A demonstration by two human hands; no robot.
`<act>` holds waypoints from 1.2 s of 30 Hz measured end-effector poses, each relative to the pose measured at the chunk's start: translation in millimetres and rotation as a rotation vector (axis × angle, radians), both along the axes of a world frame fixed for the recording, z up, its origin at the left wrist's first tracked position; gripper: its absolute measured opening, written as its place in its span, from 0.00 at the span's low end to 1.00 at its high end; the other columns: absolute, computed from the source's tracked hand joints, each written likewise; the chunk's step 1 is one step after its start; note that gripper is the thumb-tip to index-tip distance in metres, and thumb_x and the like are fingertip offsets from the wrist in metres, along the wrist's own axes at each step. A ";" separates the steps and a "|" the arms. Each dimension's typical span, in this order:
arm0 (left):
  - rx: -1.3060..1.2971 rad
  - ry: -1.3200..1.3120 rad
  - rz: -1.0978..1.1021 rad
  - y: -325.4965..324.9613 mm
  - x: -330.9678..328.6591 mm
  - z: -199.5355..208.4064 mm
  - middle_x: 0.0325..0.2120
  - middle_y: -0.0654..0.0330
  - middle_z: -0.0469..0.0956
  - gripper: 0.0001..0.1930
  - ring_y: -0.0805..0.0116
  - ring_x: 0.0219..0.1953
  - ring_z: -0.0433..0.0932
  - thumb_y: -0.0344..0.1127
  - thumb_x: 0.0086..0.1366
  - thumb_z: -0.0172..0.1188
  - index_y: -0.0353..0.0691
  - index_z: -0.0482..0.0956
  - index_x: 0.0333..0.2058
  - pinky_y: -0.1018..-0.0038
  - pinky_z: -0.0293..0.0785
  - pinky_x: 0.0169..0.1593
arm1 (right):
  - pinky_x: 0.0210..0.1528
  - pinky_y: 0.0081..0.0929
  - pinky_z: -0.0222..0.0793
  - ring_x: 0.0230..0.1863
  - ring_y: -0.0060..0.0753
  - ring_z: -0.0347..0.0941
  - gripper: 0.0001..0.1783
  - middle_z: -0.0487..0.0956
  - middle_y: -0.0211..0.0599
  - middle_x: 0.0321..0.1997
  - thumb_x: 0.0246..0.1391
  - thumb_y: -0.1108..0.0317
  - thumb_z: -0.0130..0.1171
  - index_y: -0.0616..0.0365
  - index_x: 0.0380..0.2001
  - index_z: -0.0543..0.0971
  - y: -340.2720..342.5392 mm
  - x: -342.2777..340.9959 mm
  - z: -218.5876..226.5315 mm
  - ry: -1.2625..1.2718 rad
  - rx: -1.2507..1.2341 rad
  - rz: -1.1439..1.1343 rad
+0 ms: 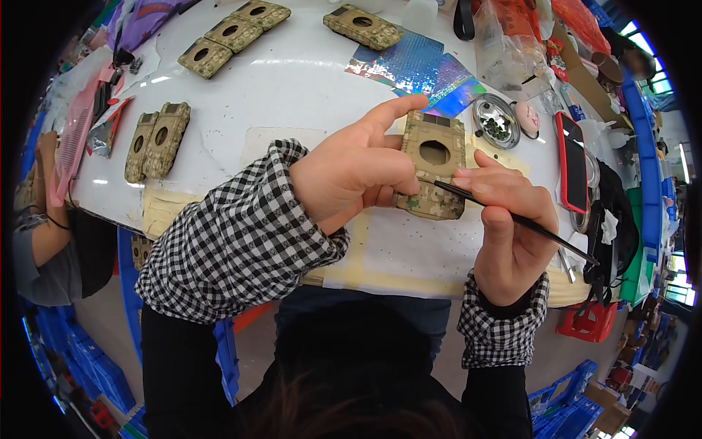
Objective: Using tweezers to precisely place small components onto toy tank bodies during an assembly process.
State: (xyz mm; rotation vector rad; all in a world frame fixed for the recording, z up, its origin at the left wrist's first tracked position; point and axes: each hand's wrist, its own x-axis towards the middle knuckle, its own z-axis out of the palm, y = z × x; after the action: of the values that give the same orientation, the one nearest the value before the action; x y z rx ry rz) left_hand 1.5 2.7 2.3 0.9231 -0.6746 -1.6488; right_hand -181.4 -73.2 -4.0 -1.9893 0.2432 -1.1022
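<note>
A camouflage-painted toy tank hull (439,194) with a round hole in its top is held over the white table. My left hand (362,164) grips its left side, index finger stretched along the far end. In my right hand (512,212) is a pair of black tweezers (541,228), pinched between thumb and fingers. Their tip touches the hull's top just below the hole; whether a small part sits in the tip is too small to tell. The right fingertips rest against the hull's right edge. A round clear dish (496,121) of tiny dark green parts stands just beyond my right hand.
More camouflage hulls stand at the far left (232,31), the left edge (157,141) and far middle (362,26). Shiny holographic sheets (413,62) lie behind the work. A red-cased phone (572,161) and plastic bags (512,55) are at right. Another person's arm (50,227) is at left.
</note>
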 end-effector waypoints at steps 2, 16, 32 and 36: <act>-0.002 0.002 0.002 0.0 -0.2 -0.7 0.51 0.52 0.66 0.41 0.67 0.49 0.68 0.23 0.49 0.48 0.44 0.45 0.64 0.71 0.65 0.53 | 0.56 0.44 0.61 0.42 0.38 0.76 0.06 0.80 0.38 0.34 0.52 0.72 0.58 0.62 0.33 0.75 -0.3 0.1 -1.1 -0.005 0.000 0.002; -0.001 0.007 0.006 -0.2 -0.1 -0.9 0.50 0.52 0.67 0.41 0.68 0.48 0.69 0.23 0.50 0.48 0.43 0.45 0.64 0.72 0.65 0.52 | 0.57 0.44 0.61 0.43 0.37 0.75 0.06 0.79 0.39 0.35 0.53 0.72 0.56 0.63 0.34 0.74 1.0 0.3 -0.4 -0.023 0.053 0.011; -0.007 0.009 0.009 -0.1 -0.6 -1.4 0.52 0.50 0.66 0.41 0.66 0.50 0.68 0.23 0.50 0.48 0.42 0.44 0.64 0.70 0.64 0.54 | 0.56 0.44 0.61 0.43 0.38 0.75 0.06 0.79 0.37 0.34 0.53 0.71 0.57 0.62 0.33 0.75 0.0 0.3 -1.3 0.014 0.011 0.000; -0.012 0.011 0.010 -0.6 -0.9 -1.4 0.52 0.50 0.66 0.41 0.66 0.50 0.68 0.23 0.50 0.48 0.42 0.44 0.64 0.70 0.64 0.54 | 0.56 0.44 0.61 0.43 0.38 0.75 0.06 0.79 0.37 0.34 0.53 0.71 0.57 0.62 0.33 0.75 0.7 0.6 0.0 0.006 0.008 0.000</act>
State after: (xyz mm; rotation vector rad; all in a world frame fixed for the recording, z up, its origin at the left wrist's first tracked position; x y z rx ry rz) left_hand 0.7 2.1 0.9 0.9066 -0.6707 -1.6388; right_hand -180.8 -72.5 -3.9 -1.9864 0.2507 -1.0936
